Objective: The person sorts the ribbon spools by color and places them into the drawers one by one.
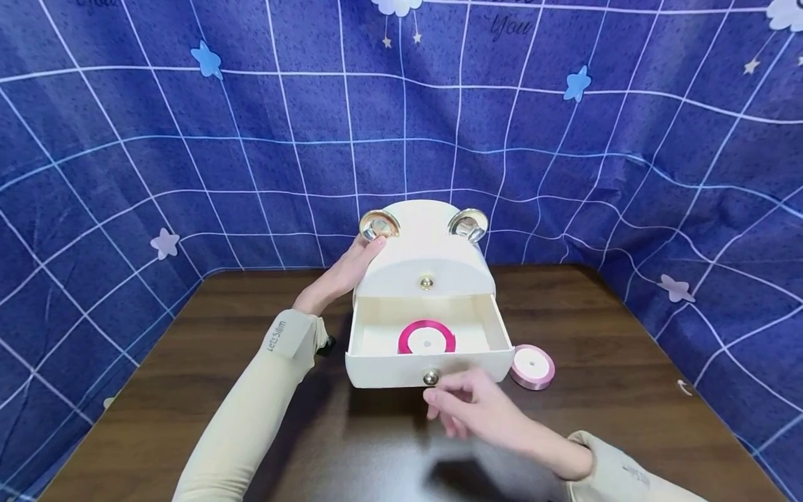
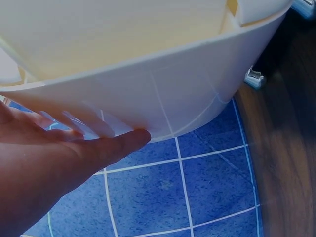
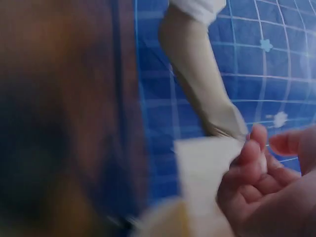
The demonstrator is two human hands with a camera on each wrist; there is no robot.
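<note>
A white two-drawer storage box (image 1: pixel 426 233) with two shiny gold-rimmed ears stands on the table. Its lower drawer (image 1: pixel 389 369) is pulled out, and inside lies a spool of magenta ribbon (image 1: pixel 408 337). My left hand (image 1: pixel 345 270) rests against the box's left side below the ear, thumb extended along the white wall in the left wrist view. Just right of the drawer's metal knob (image 1: pixel 430 377) is my right hand (image 1: pixel 479 409), its fingers loosely bent, thumb apart from them, holding nothing. A spool of light pink ribbon (image 1: pixel 532 367) lies on the table beside the drawer's right corner.
The dark wooden table (image 1: pixel 207 376) carries the box and the pink spool. Behind and around it hangs a blue cloth (image 1: pixel 301 167) with white grid lines and stars. The upper drawer (image 1: pixel 389 280) is closed and has its own knob.
</note>
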